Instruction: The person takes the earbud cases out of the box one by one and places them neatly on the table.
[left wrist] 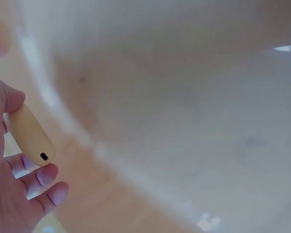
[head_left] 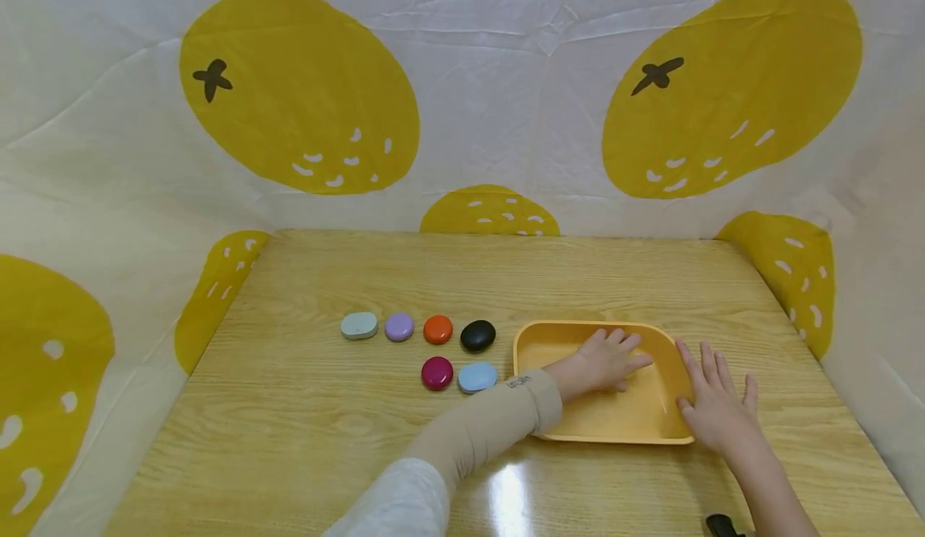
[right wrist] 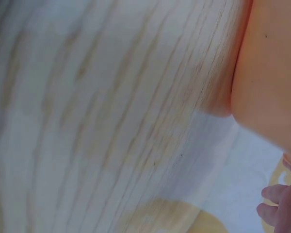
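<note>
My left hand (head_left: pixel 607 358) is inside the yellow-orange tray (head_left: pixel 614 425), its fingers spread apart in the head view. In the left wrist view, thumb and fingers hold a smooth, pale-yellow oval case (left wrist: pixel 31 136) with a small black slot near one end. The head view hides this case under the hand. At the tray's right side, my right hand (head_left: pixel 723 412) lies with straight fingers along the outer wall and the thumb at the rim. The right wrist view shows the tray's outer wall beside a few fingertips (right wrist: pixel 271 204).
Left of the tray, a grey-green piece (head_left: pixel 359 326), a lilac one (head_left: pixel 399 327), an orange one (head_left: pixel 438 330) and a black one (head_left: pixel 478 335) form a row. Nearer me lie a crimson piece (head_left: pixel 437 373) and a light-blue one (head_left: pixel 477 377). A patterned cloth (head_left: pixel 491 120) hangs behind the table.
</note>
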A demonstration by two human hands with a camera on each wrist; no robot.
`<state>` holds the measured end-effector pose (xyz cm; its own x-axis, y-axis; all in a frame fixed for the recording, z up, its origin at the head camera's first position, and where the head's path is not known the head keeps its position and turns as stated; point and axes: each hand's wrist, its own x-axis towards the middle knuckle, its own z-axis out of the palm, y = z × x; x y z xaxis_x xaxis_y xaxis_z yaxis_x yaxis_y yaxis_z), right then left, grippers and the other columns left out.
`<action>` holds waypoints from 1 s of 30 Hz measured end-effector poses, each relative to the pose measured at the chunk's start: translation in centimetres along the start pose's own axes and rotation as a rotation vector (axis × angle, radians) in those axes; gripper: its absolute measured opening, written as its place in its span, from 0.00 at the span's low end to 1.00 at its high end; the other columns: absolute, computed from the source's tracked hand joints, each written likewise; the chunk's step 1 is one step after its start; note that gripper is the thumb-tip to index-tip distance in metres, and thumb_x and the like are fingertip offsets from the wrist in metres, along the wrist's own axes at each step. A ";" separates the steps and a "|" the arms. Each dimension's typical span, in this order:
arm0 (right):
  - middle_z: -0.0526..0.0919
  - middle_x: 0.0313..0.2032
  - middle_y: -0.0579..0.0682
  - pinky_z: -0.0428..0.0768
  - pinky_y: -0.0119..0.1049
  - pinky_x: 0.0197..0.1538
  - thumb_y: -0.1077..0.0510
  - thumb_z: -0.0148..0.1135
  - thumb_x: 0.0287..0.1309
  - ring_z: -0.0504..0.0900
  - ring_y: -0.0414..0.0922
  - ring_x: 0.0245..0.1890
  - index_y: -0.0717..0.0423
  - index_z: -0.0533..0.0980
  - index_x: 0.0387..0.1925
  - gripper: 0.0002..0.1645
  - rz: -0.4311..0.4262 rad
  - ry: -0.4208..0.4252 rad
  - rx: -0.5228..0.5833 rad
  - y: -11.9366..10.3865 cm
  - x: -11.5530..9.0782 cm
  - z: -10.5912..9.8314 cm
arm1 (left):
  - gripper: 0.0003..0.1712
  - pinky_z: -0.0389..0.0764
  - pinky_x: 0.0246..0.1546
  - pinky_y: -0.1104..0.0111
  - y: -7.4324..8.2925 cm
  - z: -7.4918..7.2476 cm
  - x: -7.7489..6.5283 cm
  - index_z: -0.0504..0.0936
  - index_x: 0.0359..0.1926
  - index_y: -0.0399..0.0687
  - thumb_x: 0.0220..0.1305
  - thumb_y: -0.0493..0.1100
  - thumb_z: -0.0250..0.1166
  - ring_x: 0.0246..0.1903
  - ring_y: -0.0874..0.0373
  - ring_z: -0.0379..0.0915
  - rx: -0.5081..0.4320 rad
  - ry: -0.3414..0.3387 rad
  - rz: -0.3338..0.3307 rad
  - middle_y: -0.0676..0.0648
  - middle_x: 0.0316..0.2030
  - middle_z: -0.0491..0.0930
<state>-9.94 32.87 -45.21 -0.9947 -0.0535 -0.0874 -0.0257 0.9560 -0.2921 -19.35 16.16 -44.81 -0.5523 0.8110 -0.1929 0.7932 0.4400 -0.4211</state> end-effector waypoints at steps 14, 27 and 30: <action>0.27 0.67 0.67 0.17 0.65 0.53 0.59 0.50 0.59 0.26 0.64 0.66 0.45 0.29 0.70 0.50 -0.005 -0.006 0.006 0.1 0.0 0.0 | 0.32 0.69 0.52 0.70 -4.5 -3.7 -4.8 0.54 0.65 0.68 0.62 0.65 0.48 0.58 0.60 0.60 -0.116 0.169 0.032 0.52 0.65 0.52; 0.28 0.67 0.67 0.16 0.64 0.53 0.60 0.49 0.59 0.26 0.64 0.66 0.44 0.28 0.70 0.50 -0.006 -0.007 0.016 0.0 0.0 -0.1 | 0.21 0.70 0.34 0.72 -9.8 1.2 -13.8 0.64 0.56 0.57 0.62 0.52 0.54 0.35 0.58 0.61 -0.208 0.309 -0.092 0.49 0.46 0.62; 0.29 0.67 0.68 0.17 0.65 0.53 0.60 0.49 0.59 0.27 0.64 0.66 0.43 0.28 0.70 0.50 -0.004 -0.003 0.015 0.0 0.0 -0.1 | 0.24 0.71 0.36 0.69 -10.2 3.1 -15.8 0.64 0.56 0.56 0.61 0.54 0.55 0.38 0.57 0.63 -0.234 0.315 -0.126 0.48 0.46 0.63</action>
<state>-9.98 32.94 -45.08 -0.9943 -0.0585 -0.0894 -0.0285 0.9515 -0.3063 -19.49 -2.32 -40.18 -0.5719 0.8078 0.1428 0.7816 0.5894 -0.2044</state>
